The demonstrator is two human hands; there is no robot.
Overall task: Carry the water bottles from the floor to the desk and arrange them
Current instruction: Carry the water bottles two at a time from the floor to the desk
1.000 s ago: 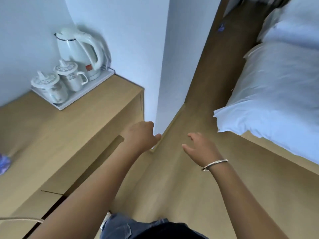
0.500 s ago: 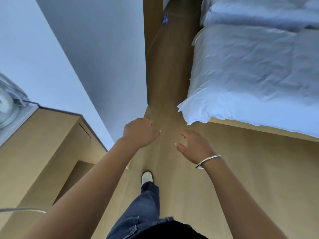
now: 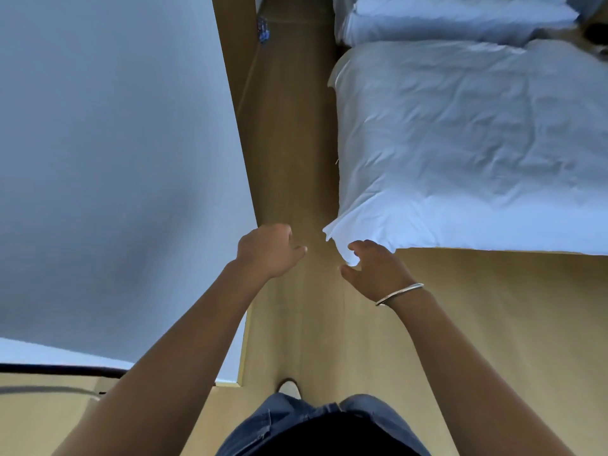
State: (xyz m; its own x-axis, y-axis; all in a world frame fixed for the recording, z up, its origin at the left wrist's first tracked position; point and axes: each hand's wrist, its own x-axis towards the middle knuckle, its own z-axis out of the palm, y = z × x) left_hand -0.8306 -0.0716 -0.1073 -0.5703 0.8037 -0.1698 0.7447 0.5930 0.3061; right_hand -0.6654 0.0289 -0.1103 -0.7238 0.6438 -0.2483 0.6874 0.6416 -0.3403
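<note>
Here the person is standing in the narrow strip of wooden floor (image 3: 289,133) between a pale wall (image 3: 108,159) and a bed (image 3: 467,143), with both arms stretched out ahead. The left hand (image 3: 268,250) is hovering over the floor near the foot of the wall, its fingers loosely curled and holding nothing. The right hand (image 3: 376,269), with a thin metal bangle (image 3: 399,293) at the wrist, is hanging just in front of the near corner of the bed's white cover (image 3: 345,235); its fingers are spread a little and loosely bent, gripping nothing, and whether they are touching the cover I cannot tell. Far up the floor, close against the wall, a small blue thing (image 3: 263,28) is lying; it is too small and blurred to say whether it is one of the water bottles. At the lower left, a corner of the desk (image 3: 42,419) is showing, with a dark cable (image 3: 59,369) running along its back edge. Below, blue jeans (image 3: 283,419) and the toe of a light shoe (image 3: 289,387) are showing on the floor.
</note>
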